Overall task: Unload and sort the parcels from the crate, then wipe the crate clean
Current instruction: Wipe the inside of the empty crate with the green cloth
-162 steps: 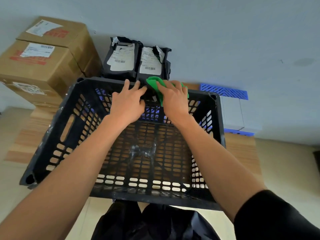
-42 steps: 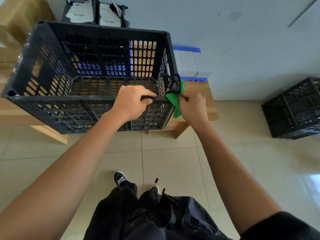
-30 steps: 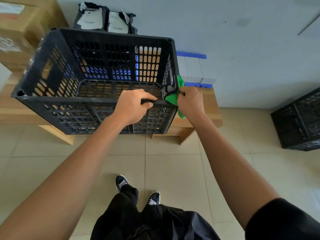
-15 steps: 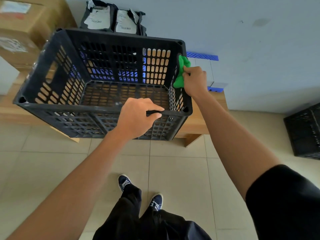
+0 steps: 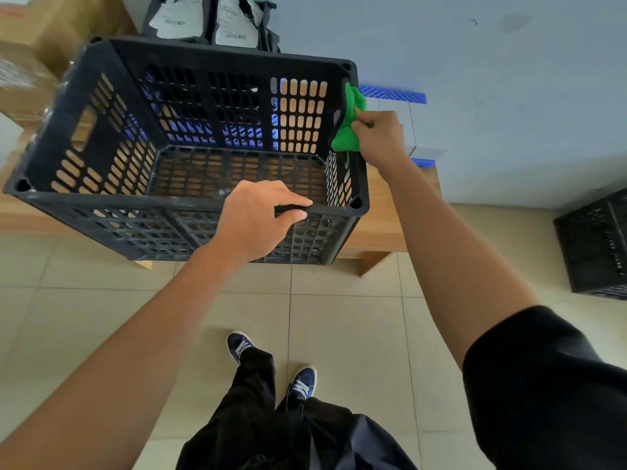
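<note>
On the bench (image 5: 383, 228), the emptied crate (image 5: 190, 130) is gripped by its near rim in the left hand (image 5: 258, 222), while a green cloth (image 5: 349, 123) is pinched against the right-hand rim, running away from the person, by the nearer right hand (image 5: 380, 137).

Crate (image 5: 112, 137): black plastic, matt, slotted walls + base, rim scuffed w/ pale smears. Cloth (image 5: 347, 130) in my right hand (image 5: 380, 139): bright green fabric, soft, crumpled. My left hand (image 5: 258, 222) on rim, hard plastic edge. Bench (image 5: 383, 215) under crate: light wood, smooth, visible grain. Floor (image 5: 339, 334): pale tiles, slight sheen (grout lines dark). Parcels (image 5: 207, 18) behind: black poly bags, wrinkled, white paper labels. Boxes (image 5: 30, 39) at left: brown cardboard, matt. Wall (image 5: 475, 45): matt paint. My sleeve (image 5: 549, 385): black cloth.
</note>
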